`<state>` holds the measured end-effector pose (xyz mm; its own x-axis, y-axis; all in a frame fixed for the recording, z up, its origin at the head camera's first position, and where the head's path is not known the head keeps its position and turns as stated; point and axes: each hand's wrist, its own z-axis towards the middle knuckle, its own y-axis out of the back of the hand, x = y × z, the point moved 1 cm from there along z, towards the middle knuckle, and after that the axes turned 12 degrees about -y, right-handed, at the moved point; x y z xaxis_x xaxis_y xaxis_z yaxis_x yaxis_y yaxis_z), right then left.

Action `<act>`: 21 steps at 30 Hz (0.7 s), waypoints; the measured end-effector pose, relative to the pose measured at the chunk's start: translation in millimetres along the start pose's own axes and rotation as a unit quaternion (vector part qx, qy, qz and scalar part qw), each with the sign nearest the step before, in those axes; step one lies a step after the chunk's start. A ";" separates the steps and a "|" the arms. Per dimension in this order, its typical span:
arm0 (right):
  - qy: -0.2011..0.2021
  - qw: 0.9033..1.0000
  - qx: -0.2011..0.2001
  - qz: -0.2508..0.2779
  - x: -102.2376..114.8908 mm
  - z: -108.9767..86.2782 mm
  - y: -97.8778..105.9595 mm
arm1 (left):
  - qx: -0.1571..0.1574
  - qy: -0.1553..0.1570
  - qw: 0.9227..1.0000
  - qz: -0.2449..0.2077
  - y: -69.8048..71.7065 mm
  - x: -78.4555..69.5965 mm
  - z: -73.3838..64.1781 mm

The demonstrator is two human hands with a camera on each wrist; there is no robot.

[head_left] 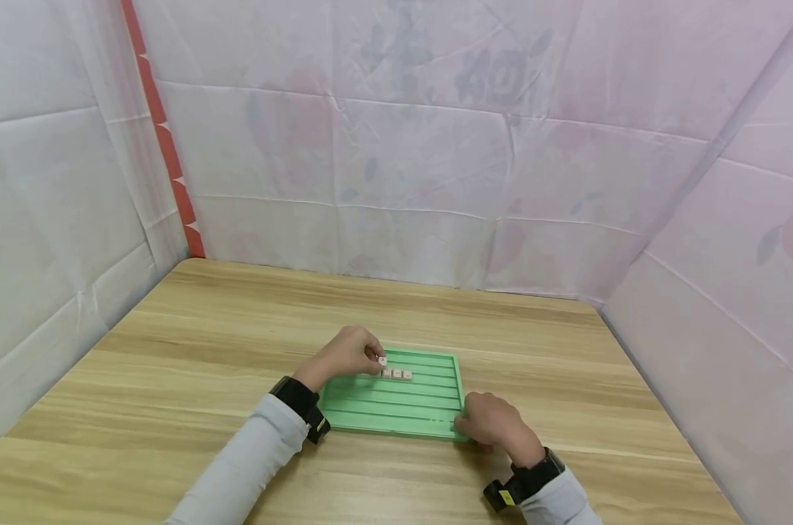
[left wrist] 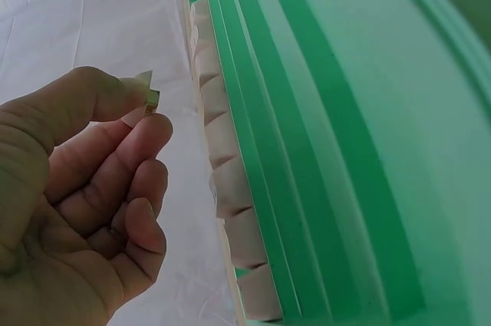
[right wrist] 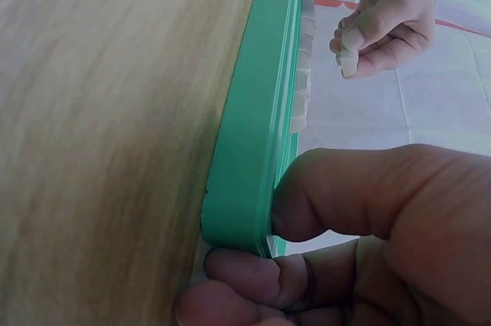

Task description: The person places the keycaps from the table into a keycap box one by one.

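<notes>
A green ridged tray point(head_left: 396, 408) lies on the wooden table. Across one of its upper grooves runs a row of small pale tiles point(head_left: 397, 374), partly covered by my left hand in the head view. Between thumb and fingertips, my left hand point(head_left: 346, 354) pinches a single pale tile point(head_left: 382, 361) above that row. The same tile point(right wrist: 349, 63) shows raised over the tray in the right wrist view. At the tray's near right corner is my right hand point(head_left: 494, 421). Its thumb point(right wrist: 303, 195) presses on the rim while curled fingers point(right wrist: 253, 274) sit under the corner.
The wooden table point(head_left: 173, 408) spreads around the tray on all sides. Pale patterned sheets point(head_left: 403, 160) hang behind it and at both sides, with a red strip point(head_left: 163, 135) at the back left corner. Each wrist wears a black camera band point(head_left: 298, 401).
</notes>
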<state>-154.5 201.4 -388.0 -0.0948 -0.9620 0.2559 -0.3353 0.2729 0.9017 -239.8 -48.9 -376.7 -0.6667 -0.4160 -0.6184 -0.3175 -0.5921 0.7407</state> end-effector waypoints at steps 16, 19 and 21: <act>-0.002 1.000 0.000 0.000 -0.2 -0.9 0.3 | 0.015 -0.010 1.000 0.015 -8.1 -9.6 12.3; -0.002 1.000 0.001 0.000 -0.5 -1.2 0.3 | 0.018 -0.010 1.000 0.017 -11.7 -9.6 14.8; -0.002 1.000 0.003 -0.001 -0.6 -1.4 0.3 | 0.020 -0.008 1.000 0.018 -14.3 -9.1 16.2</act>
<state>-153.2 202.1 -387.4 -0.0985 -0.9625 0.2528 -0.3405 0.2713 0.9003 -240.1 -25.4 -377.5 -0.6895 -0.4249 -0.5866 -0.3197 -0.5482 0.7729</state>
